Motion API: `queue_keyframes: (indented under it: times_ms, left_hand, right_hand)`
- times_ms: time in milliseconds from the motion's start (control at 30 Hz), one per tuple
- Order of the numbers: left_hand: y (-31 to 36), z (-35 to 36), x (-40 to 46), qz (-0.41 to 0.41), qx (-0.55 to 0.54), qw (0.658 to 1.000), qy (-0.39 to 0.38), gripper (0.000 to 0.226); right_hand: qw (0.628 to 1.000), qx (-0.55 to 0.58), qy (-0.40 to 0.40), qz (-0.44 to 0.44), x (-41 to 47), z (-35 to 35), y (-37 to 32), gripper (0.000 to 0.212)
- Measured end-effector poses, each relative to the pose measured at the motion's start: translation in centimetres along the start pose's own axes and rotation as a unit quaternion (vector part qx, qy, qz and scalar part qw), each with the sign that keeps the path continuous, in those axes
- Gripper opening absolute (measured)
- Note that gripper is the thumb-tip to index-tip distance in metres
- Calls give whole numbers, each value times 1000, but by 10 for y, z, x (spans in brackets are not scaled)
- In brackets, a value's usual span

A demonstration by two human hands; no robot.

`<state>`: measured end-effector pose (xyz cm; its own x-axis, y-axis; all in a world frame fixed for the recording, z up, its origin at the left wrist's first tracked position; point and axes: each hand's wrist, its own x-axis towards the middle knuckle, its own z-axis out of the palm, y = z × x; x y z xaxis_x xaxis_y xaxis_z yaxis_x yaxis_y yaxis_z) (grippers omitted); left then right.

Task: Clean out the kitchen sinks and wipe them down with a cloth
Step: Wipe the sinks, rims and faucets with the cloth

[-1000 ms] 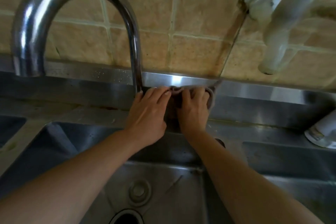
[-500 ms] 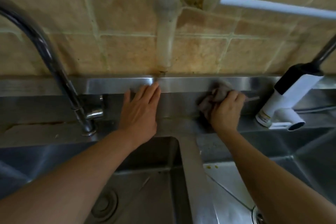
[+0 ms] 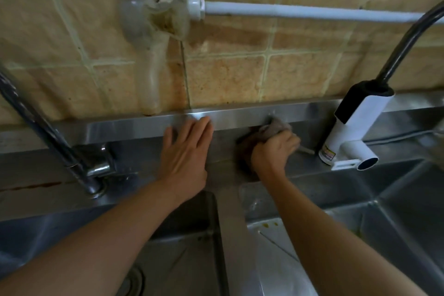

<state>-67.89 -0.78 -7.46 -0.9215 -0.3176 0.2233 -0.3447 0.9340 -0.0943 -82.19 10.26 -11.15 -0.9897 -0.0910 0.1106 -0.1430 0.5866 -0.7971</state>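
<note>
My right hand (image 3: pixel 272 152) grips a bunched grey-brown cloth (image 3: pixel 274 128) and presses it against the steel back wall (image 3: pixel 230 118) behind the sinks. My left hand (image 3: pixel 186 151) lies flat with straight fingers on the same back wall, a little to the left of the cloth. Below my arms are two steel basins: the left sink (image 3: pixel 182 259) and the right sink (image 3: pixel 374 230), split by a steel divider (image 3: pixel 230 235). Part of the left sink's drain (image 3: pixel 134 283) shows beside my left forearm.
A chrome tap (image 3: pixel 91 166) rises at the left from the ledge. A white and black tap unit (image 3: pixel 348 134) stands on the ledge at the right, close to my right hand. On the tiled wall above hang a white valve (image 3: pixel 149 31) and a white pipe (image 3: pixel 312 13).
My hands have parted: the right hand has carried the cloth rightwards along the back wall, and the left hand has let go and now lies flat. The view has swung right, then held.
</note>
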Motion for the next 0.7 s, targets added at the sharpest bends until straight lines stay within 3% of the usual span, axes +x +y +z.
queue_keyframes:
  times_ms: [133,233,367,467,567,700]
  left_hand:
    - [19,7,13,-1,8,1000,-12,98]
    - [20,13,12,-5,11,1000,-20,102]
    - [15,13,13,3,24,999,-30,104]
    - [18,11,14,-3,22,999,-32,103]
    - [19,8,14,-1,15,999,-30,99]
    - [19,3,5,11,6,1000,-7,91]
  right_hand:
    - [994,15,92,65,45,-36,9,55]
    - [990,9,137,39,43,-32,4,51]
    - [989,-28,87,-119,2,3,-4,40]
    - [972,-40,33,-228,-13,11,-1,47]
    - [979,-7,27,-204,0,-7,8,45]
    - [995,-20,84,-52,29,-42,31,41]
